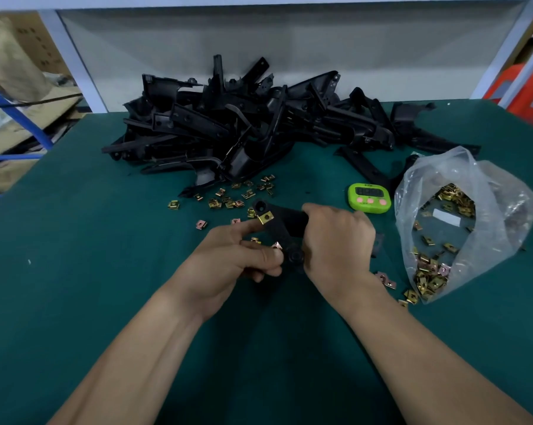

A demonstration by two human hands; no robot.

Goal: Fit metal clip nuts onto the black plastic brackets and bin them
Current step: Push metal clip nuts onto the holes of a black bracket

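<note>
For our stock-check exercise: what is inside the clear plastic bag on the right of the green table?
Inside the crumpled clear plastic bag lie many small brass-coloured metal clip nuts, a few pinkish, plus a white paper slip. Its cloudy folds on the right hide anything beneath.

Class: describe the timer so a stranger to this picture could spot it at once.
Start at the dark teal table, then the clear plastic bag of clip nuts on its right side. Just left of the bag lies the timer: the only lime-green thing, with pink buttons.
</note>
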